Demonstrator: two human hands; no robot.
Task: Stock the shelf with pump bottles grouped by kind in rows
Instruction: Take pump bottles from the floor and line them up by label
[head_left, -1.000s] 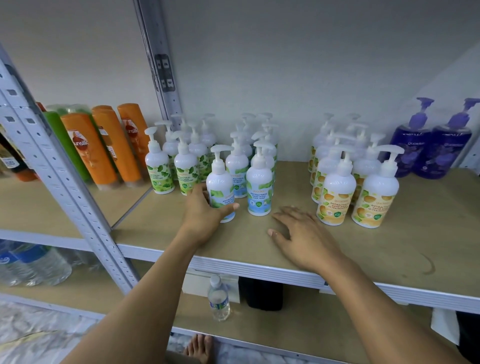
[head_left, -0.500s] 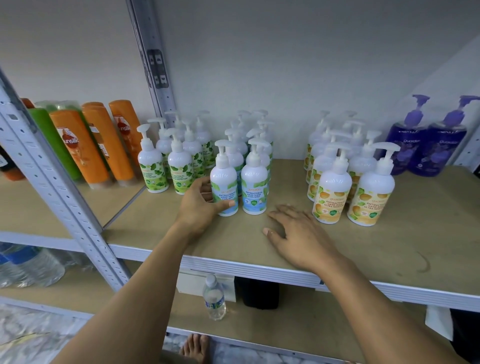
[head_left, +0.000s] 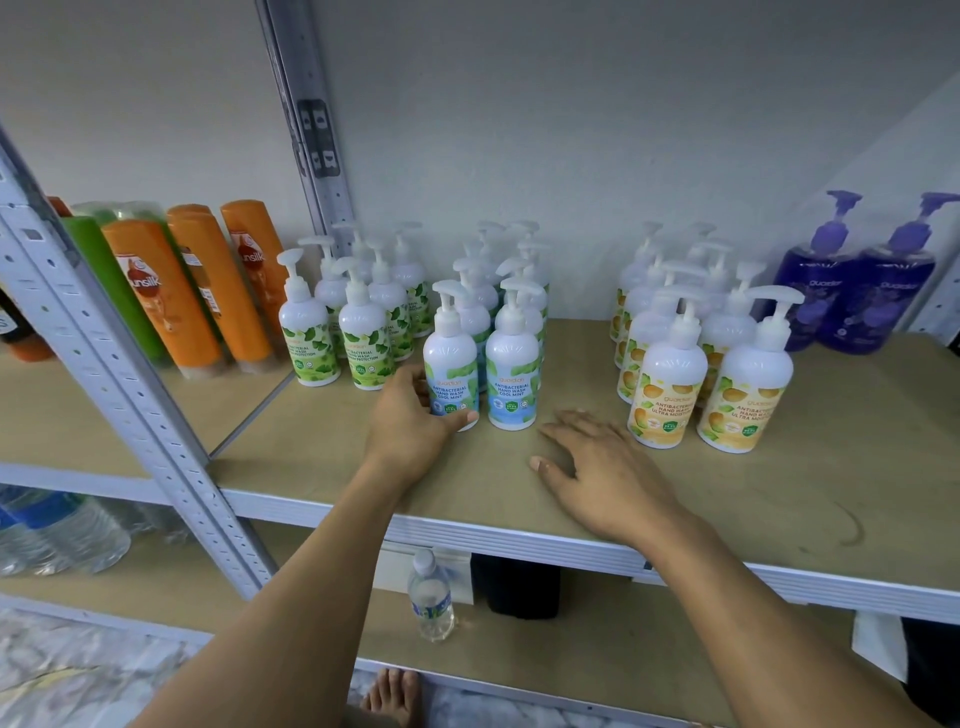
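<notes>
White pump bottles stand in rows on the wooden shelf (head_left: 779, 499). My left hand (head_left: 410, 421) grips the front blue-label mint bottle (head_left: 450, 358) low down, thumb across its base. A second mint bottle (head_left: 512, 371) stands right beside it, with more behind. Green-leaf label bottles (head_left: 363, 338) form rows to the left. Orange-label bottles (head_left: 667, 387) form rows to the right. My right hand (head_left: 597, 473) rests flat on the shelf board with fingers spread, holding nothing.
Two purple pump bottles (head_left: 857, 291) stand at the back right. Orange and green shampoo bottles (head_left: 171, 296) fill the neighbouring bay past the grey upright (head_left: 119, 374). A small water bottle (head_left: 431, 597) and a dark box stand on the lower shelf. A bare foot shows below.
My left hand has slid the front mint bottle back and slightly right until it lines up beside the second one. My right hand has stayed flat on the shelf.
</notes>
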